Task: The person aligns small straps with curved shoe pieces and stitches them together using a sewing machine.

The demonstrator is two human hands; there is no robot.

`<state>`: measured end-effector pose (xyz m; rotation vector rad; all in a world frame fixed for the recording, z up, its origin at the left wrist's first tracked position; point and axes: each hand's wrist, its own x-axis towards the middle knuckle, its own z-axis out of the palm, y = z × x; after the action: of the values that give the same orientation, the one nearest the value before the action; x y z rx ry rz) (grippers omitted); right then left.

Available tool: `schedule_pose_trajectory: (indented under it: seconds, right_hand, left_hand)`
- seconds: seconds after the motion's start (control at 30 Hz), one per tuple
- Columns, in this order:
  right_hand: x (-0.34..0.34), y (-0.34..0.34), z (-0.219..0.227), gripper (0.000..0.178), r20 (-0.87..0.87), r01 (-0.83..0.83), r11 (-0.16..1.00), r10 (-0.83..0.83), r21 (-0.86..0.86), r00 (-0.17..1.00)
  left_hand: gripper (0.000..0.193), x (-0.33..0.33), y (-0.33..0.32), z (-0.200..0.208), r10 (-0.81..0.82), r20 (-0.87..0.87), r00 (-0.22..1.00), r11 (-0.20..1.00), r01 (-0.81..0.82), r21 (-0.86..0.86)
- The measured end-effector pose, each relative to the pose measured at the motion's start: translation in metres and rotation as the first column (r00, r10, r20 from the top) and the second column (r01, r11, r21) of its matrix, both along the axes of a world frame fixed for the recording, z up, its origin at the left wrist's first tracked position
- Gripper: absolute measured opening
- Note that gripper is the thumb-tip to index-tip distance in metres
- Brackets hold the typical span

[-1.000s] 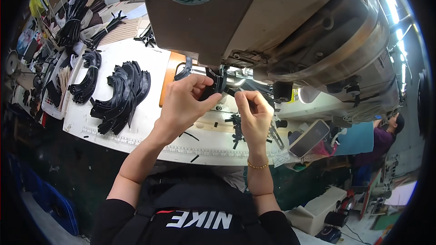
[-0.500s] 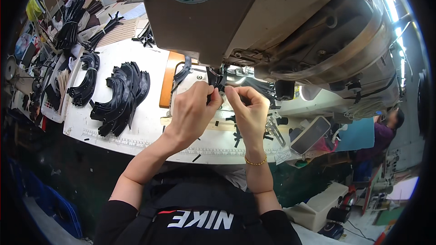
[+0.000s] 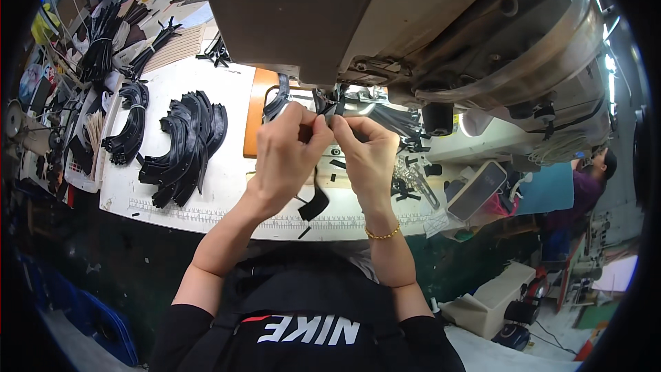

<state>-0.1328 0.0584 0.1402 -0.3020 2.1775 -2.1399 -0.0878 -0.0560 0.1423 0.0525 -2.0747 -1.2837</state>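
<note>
Both of my hands meet just below the needle area of a large sewing machine (image 3: 289, 31). A black strip (image 3: 315, 205) hangs down between them, its wide lower end over the table's front part. My left hand (image 3: 279, 158) is closed, with thumb and forefinger pinching the strip's upper part. My right hand (image 3: 370, 162) pinches at the same spot, fingertips nearly touching the left ones. What lies exactly between the fingertips is partly hidden. Behind my left hand, a curved black strip (image 3: 279, 100) lies by an orange-brown board (image 3: 257, 124).
Left on the white table (image 3: 227, 89) lie a pile of curved black strips (image 3: 184, 148) and a tied bundle (image 3: 129, 124). More black strips (image 3: 392, 120) lie right of the needle. A phone (image 3: 476, 191) and small metal parts (image 3: 418, 182) lie right. A person (image 3: 592, 186) is at far right.
The black strip now hangs below my hands, where none hung before. My hands have drawn closer together. Another person's hand by the white jug at the far left has left the view.
</note>
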Motion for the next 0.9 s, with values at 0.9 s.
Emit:
schedule_pose_trajectory:
  seconds: [0.9]
  right_hand:
    - [-0.001,0.02,0.007,0.016,-0.165,0.003,0.997,0.01,0.077,0.986]
  left_hand:
    - [0.016,0.004,-0.011,0.003,-0.095,-0.091,0.991,0.957,0.066,-0.283]
